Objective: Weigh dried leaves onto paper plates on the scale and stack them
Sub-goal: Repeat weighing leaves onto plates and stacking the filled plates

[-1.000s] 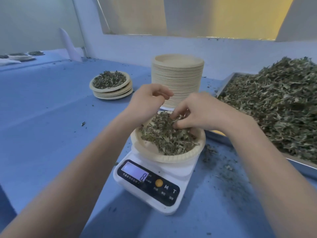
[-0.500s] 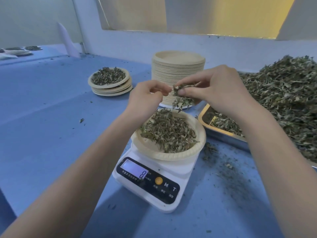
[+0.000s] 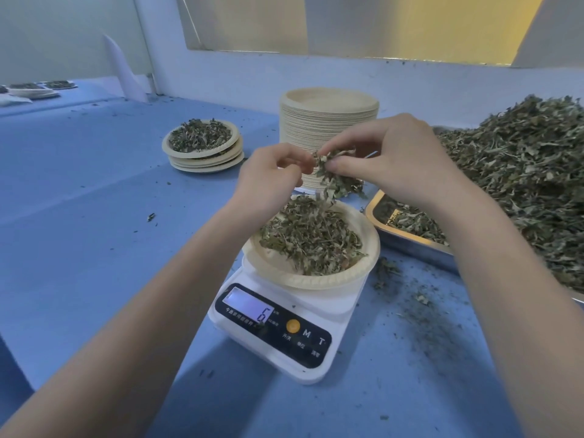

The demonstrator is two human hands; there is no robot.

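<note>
Both forearms bare; no sleeves, no gloves.

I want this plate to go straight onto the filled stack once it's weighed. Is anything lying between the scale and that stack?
Nothing visible blocks it. Between the plate on the scale and the filled stack lies bare blue table with only leaf crumbs. The left hand hangs over that side, pinching a leaf clump with the right hand.

Metal tray [image 3: 407, 238]: running off the right edge. Far plates [image 3: 34, 90]: contents appearing too small to identify. Scale [image 3: 271, 330] labels: staying illegible.
</note>
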